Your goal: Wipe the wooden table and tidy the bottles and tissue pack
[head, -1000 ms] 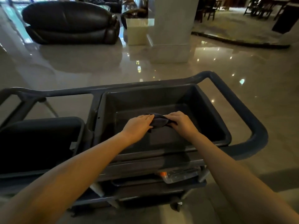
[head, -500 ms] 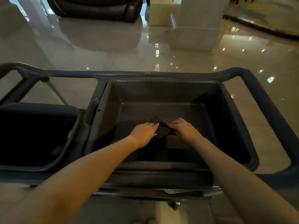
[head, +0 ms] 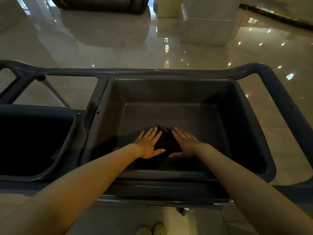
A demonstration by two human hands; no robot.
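A dark cloth (head: 166,141) lies on the floor of the grey tub (head: 169,92) on a service cart. My left hand (head: 149,145) rests flat on the cloth's left side, fingers spread. My right hand (head: 185,144) lies flat on its right side, fingers straight. Neither hand grips the cloth. No wooden table, bottles or tissue pack are in view.
A second dark bin (head: 33,141) sits in the cart to the left. The cart's blue frame and handle (head: 279,99) curve round the right side. Beyond lie a glossy tiled floor (head: 118,44), a black sofa (head: 101,5) and a pillar base (head: 208,28). My shoes (head: 152,230) show below.
Both hands held the bunched cloth above the tub, lowered it to the tub floor, then opened flat on it. The view tilted down and closer to the cart.
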